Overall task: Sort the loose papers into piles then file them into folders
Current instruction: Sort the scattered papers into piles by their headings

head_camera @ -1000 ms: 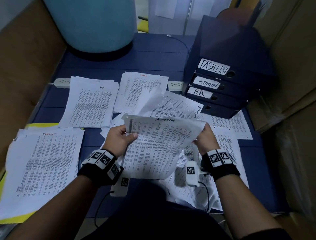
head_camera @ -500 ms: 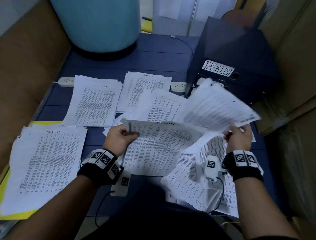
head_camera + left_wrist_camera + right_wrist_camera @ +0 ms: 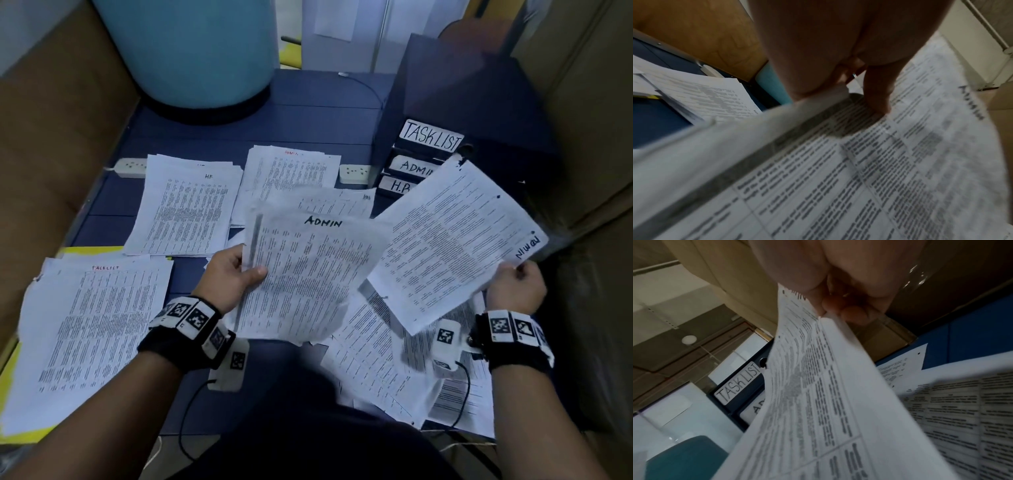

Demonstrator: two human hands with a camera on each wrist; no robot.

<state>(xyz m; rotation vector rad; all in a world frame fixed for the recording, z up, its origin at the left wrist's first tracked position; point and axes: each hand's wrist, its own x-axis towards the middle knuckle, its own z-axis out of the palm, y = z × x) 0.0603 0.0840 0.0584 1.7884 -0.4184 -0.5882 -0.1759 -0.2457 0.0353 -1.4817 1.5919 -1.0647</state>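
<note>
Open table at the back, crowded in front

Bare blue table (image 3: pixel 308 113) between teal drum (image 3: pixel 191 51) and stacked binders (image 3: pixel 455 113); paper piles (image 3: pixel 186 209) covering the near half.

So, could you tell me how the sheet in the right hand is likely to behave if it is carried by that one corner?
Probably floppy: the sheet already bows away from the right hand, whose grip pinches one corner. It looks like a single thin page, so likely very light. Being thin, it may flutter or crease if moved fast.
</note>
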